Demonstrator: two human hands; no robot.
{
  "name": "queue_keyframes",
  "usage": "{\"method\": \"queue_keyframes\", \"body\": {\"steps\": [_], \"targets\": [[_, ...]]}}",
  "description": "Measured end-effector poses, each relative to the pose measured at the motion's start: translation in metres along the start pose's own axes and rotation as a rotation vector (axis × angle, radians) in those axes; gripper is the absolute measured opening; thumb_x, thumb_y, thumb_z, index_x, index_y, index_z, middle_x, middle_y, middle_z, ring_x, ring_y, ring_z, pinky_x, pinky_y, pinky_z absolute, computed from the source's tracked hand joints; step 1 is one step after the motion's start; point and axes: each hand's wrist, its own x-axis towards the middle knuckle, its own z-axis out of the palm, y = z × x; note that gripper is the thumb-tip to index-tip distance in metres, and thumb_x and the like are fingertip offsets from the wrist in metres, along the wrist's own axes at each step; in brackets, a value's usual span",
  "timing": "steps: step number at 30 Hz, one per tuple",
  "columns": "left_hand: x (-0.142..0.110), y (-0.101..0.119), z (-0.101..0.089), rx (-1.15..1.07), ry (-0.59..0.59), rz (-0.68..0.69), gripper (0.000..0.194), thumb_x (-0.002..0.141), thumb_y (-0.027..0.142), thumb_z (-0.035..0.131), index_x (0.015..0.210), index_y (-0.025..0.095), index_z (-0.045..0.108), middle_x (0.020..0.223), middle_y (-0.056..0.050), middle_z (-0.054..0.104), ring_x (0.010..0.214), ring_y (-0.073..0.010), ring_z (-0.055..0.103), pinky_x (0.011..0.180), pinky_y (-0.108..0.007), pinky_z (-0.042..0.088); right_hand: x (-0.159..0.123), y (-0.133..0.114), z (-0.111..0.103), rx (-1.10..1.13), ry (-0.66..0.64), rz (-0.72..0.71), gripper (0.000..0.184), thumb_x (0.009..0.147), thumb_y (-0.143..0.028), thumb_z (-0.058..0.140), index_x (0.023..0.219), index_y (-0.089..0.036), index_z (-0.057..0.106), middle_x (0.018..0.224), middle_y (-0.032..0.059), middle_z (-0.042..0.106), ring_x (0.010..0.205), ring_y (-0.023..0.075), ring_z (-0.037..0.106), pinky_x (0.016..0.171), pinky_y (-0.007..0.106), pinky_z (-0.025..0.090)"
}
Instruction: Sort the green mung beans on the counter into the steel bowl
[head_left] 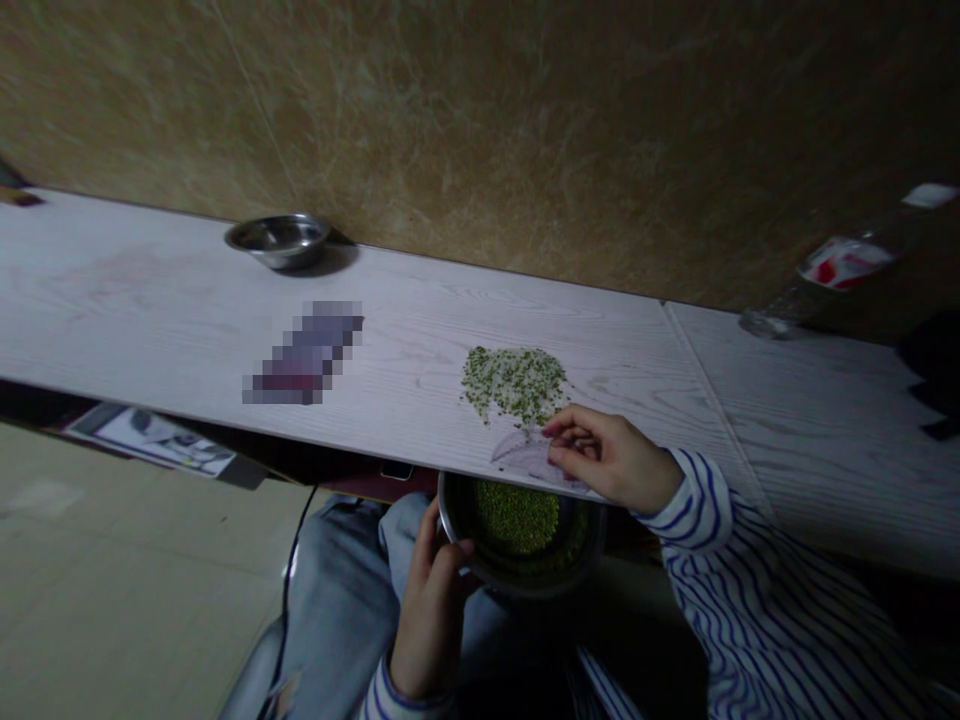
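Note:
My left hand (439, 590) is closed on the rim of a metal bowl (448, 515) that holds many green beans (517, 515), likely mung beans. The bowl is at lap height, partly under the table edge. My right hand (600, 450) is over the table's front edge with its fingers curled and thumb drawn in. Whatever is between its fingertips is too small to make out. Beneath these fingers lies a thin, see-through purplish sheet (517, 453). Just beyond it, a loose pile of mixed white and green grains (517, 382) is spread on the tabletop.
A smaller metal bowl (281, 245) stands at the back left of the long pale wooden table (420, 330). A blurred-out flat object (304, 355) lies in front of it. A clear plastic bottle (847, 262) is tilted at the right. Behind runs a marbled wall (480, 130).

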Motion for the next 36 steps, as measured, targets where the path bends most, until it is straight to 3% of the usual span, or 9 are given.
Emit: {"method": "queue_keyframes", "body": {"steps": [5,9,14,25,36], "targets": [[0.000,-0.002,-0.004,-0.017,-0.008,0.001,0.068,0.075,0.022,0.058,0.141,0.029,0.042,0.130,-0.005,0.057,0.096,-0.0197,0.059,0.060,-0.024,0.049,-0.010,0.000,-0.003,0.015,-0.036,0.003,0.017,0.077,-0.024,0.061,0.093,-0.019,0.061,0.076,0.0034,0.066,0.067,0.0145,0.063,0.056,0.025,0.051],[-0.001,-0.001,-0.005,-0.031,-0.021,-0.001,0.067,0.076,0.023,0.058,0.141,0.030,0.043,0.136,-0.005,0.053,0.113,-0.0250,0.055,0.072,-0.029,0.052,-0.018,0.010,-0.018,0.012,0.084,0.056,0.020,0.076,-0.029,0.063,0.092,-0.018,0.061,0.075,0.0051,0.066,0.066,0.0167,0.064,0.057,0.029,0.053],[-0.001,-0.001,-0.005,-0.027,-0.027,-0.012,0.068,0.076,0.023,0.058,0.142,0.029,0.042,0.133,-0.008,0.055,0.113,-0.0281,0.055,0.077,-0.035,0.053,-0.021,0.020,-0.031,0.044,0.188,0.138,0.025,0.071,-0.035,0.067,0.088,-0.018,0.059,0.074,0.0052,0.064,0.060,0.0173,0.063,0.055,0.032,0.054],[0.001,-0.005,-0.007,-0.017,0.003,0.003,0.068,0.074,0.025,0.060,0.141,0.031,0.044,0.139,-0.006,0.050,0.116,-0.0285,0.053,0.073,-0.032,0.054,-0.009,0.013,-0.018,0.027,0.131,0.092,0.022,0.074,-0.032,0.063,0.090,-0.017,0.060,0.073,0.0043,0.062,0.061,0.0162,0.062,0.056,0.031,0.052],[0.002,-0.004,-0.005,-0.006,-0.008,0.001,0.069,0.074,0.024,0.060,0.141,0.030,0.044,0.139,-0.006,0.050,0.120,-0.0287,0.050,0.074,-0.031,0.054,-0.018,0.017,-0.020,0.063,0.137,0.112,0.023,0.072,-0.031,0.063,0.090,-0.017,0.060,0.073,0.0050,0.063,0.063,0.0166,0.063,0.056,0.030,0.053]]}}
